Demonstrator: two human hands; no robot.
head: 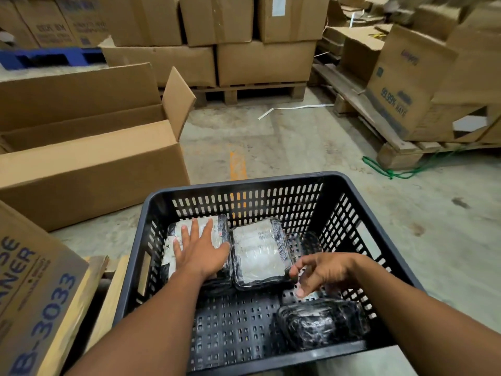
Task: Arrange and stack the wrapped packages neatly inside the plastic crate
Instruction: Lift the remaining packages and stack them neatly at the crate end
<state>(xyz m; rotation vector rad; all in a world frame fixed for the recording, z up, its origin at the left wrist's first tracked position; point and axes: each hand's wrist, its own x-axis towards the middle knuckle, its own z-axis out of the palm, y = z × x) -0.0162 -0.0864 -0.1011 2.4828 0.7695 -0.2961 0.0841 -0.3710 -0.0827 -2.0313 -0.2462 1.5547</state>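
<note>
A dark slotted plastic crate (244,183) stands on the floor in front of me. Three plastic-wrapped packages lie on its bottom. My left hand (198,251) rests flat, fingers spread, on the far-left package (217,226), which has a white label. Beside it on the right lies a second labelled package (257,251). My right hand (322,272) hovers with fingers apart just off that package's near right corner, holding nothing. A third, dark package (322,324) lies in the near right corner of the crate.
An open cardboard box (89,169) stands to the left of the crate. A printed carton (35,291) is at my near left. Stacked cartons on wooden pallets (244,93) line the back and right. A green cord (393,173) lies on the concrete floor.
</note>
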